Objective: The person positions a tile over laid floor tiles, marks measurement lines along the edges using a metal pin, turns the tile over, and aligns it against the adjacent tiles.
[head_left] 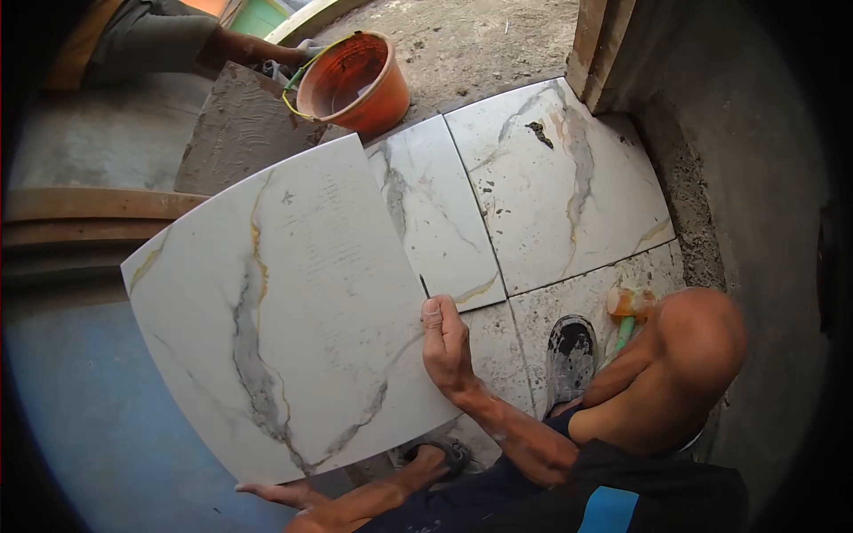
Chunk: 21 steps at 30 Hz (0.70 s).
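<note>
A large white marble-patterned tile (311, 240) is tilted in front of me, over part of the laid tiles. At its lower edge is my left hand (280, 493), its fingers stretched out flat beneath the tile. Beside the tile's right edge, my right hand (447, 342) is closed round a thin dark pencil-like stick (425, 286), its tip pointing up. A narrower laid tile (435, 204) and a wider laid tile (555, 178), both spotted with mortar, lie beyond that hand.
An orange bucket (355, 84) stands at the top, beside a mortar-covered tile (244, 124) and another person's arm (258, 49). A mallet (626, 315) lies near my knee. At the upper right stands a wooden post (604, 53); curved boards (98, 218) are at left.
</note>
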{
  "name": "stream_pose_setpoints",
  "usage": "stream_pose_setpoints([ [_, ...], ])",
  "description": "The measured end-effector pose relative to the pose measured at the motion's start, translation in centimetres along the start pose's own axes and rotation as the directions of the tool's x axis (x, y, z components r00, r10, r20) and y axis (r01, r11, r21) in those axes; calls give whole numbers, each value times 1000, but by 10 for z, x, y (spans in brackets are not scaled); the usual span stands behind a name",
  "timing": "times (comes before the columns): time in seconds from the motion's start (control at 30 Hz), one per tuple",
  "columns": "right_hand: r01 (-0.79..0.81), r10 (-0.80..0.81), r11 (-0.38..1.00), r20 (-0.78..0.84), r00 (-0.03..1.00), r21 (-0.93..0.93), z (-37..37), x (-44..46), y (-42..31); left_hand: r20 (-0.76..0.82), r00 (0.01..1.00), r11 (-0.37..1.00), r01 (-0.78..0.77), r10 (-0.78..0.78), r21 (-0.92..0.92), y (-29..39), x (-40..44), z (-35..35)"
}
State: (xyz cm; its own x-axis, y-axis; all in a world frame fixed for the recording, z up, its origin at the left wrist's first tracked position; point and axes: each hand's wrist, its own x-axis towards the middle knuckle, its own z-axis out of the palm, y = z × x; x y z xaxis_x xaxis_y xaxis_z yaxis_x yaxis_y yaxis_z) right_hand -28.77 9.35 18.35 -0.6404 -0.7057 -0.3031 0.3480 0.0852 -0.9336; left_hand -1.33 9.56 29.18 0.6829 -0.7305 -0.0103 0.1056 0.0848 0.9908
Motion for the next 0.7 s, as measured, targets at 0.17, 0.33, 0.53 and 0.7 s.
stream_pose_setpoints([
  [0.17,119,-119,987,-9,993,108,-3,6,-10,497,861,994,90,-108,60,93,75,-19],
  [0.33,117,-119,992,25,993,48,-8,7,1,478,793,877,140,-377,460,71,130,53],
  [0.53,68,-81,986,-81,993,-153,-2,4,46,230,955,781,3,-188,625,-100,144,55],
  [0.7,-111,58,943,-173,983,-315,5,-2,78,133,958,745,108,-256,658,-166,155,33],
])
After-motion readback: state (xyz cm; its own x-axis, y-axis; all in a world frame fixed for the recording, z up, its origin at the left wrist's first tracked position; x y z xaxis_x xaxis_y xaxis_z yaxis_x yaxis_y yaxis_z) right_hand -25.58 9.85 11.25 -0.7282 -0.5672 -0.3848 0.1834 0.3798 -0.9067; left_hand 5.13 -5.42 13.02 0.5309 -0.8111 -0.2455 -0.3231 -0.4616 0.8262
